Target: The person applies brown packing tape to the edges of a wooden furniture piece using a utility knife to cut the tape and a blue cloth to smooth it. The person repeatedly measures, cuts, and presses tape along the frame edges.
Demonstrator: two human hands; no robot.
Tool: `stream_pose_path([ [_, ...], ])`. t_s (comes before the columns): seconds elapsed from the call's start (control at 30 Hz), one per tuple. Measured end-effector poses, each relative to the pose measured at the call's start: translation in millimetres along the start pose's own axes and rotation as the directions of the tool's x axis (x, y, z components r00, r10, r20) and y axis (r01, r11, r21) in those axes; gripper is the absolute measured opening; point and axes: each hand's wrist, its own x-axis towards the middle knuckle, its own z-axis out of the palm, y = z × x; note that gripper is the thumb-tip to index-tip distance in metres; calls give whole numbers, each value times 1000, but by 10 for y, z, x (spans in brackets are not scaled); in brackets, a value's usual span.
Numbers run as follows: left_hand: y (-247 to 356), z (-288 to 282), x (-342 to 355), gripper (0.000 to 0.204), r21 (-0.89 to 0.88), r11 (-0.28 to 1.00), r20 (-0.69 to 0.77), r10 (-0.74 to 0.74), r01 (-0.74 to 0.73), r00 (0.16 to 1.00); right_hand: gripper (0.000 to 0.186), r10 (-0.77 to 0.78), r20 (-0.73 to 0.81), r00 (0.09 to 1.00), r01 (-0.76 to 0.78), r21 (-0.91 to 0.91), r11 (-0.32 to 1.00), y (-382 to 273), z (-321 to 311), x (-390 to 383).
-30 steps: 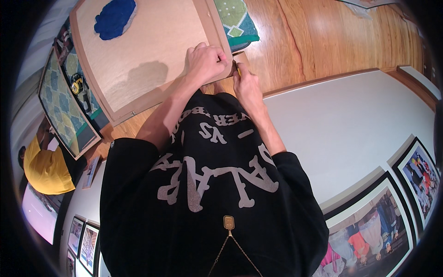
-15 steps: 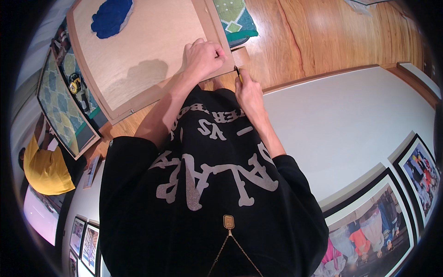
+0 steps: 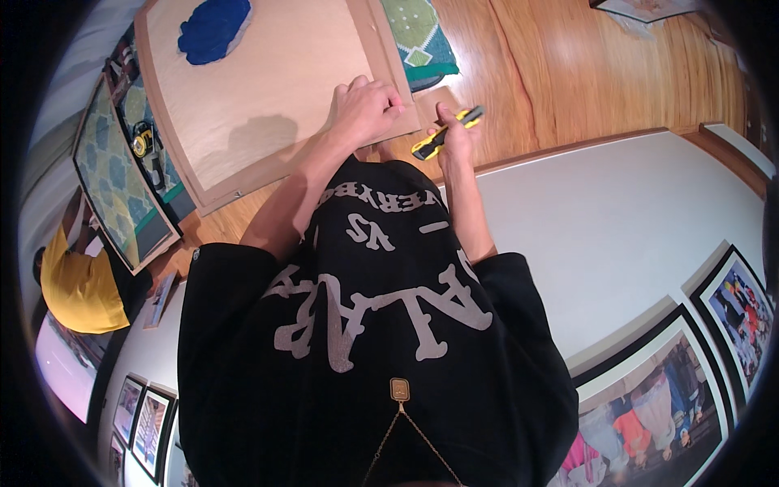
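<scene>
A large flat board (image 3: 316, 49) with brown tape along its edges lies before me, a crumpled blue cloth (image 3: 215, 31) at its far left. My left hand (image 3: 367, 109) rests on the near right corner, fingers curled in. Whatever may be pinched in them is hidden. Just off that corner, my right hand (image 3: 458, 140) holds a yellow-and-black utility knife (image 3: 430, 146) slantwise across the palm, thumb raised beside it. Whether its blade is out, I cannot tell.
Green patterned cloth (image 3: 418, 40) lies beyond the board's right edge on the wooden table (image 3: 552, 65). At left are a framed patterned panel (image 3: 109, 183), a yellow-and-black tool (image 3: 144, 142) and a person in a yellow shirt (image 3: 81, 284). Framed pictures (image 3: 649, 406) hang lower right.
My right hand has moved right, away from the board's corner, and turned the knife in its grip. My left hand stays on the corner, the board sitting slightly further right in view.
</scene>
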Motion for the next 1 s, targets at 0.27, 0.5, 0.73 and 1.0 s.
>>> stream_pose_path([
  [0.27,50,36,-176,19,-41,999,-78,-23,20,997,37,-724,613,316,915,-400,61,-1249,696,-348],
  [0.5,23,245,-534,36,32,998,-385,-34,50,922,31,26,999,31,969,-24,-247,-538,2255,-464],
  [0.73,-699,219,-1373,29,41,964,-640,-178,264,747,34,-261,954,146,988,-153,-6,-696,1692,-348],
  [1.0,-1333,35,-2173,22,57,945,-641,-214,323,738,35,-92,717,691,721,-674,161,-533,301,-393],
])
